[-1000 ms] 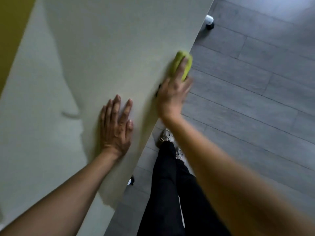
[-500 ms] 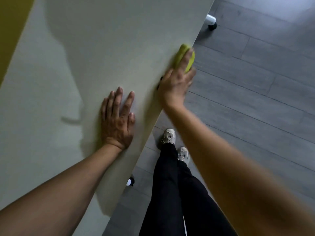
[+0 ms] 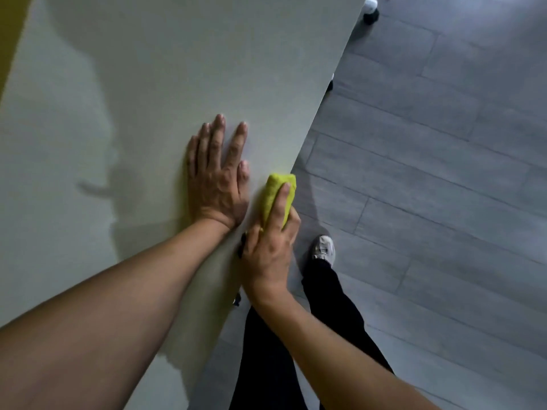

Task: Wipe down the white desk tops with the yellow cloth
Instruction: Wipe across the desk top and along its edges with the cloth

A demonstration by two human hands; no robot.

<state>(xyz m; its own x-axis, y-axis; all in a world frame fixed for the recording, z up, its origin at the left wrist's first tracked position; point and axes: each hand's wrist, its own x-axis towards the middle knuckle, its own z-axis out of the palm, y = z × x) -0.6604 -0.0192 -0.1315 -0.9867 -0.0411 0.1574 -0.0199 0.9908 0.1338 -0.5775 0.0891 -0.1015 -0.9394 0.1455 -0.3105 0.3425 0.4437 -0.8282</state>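
The white desk top point(image 3: 177, 69) fills the left and middle of the head view, and its right edge runs diagonally down toward me. My left hand point(image 3: 217, 176) lies flat on the desk with straight, spread fingers. Just to its right, my right hand point(image 3: 270, 244) grips the folded yellow cloth point(image 3: 278, 192) and holds it against the desk's right edge. Part of the cloth is hidden under my fingers.
Grey plank floor point(image 3: 429, 202) lies to the right of the desk. My legs in black trousers and a light shoe point(image 3: 324, 247) stand beside the edge. A desk caster point(image 3: 370, 8) shows at the top, and a yellow strip point(image 3: 9, 31) at the far left.
My right hand has drawn the cloth back along the desk's right edge toward me and now sits beside my left hand. The left hand has stayed flat on the desk.
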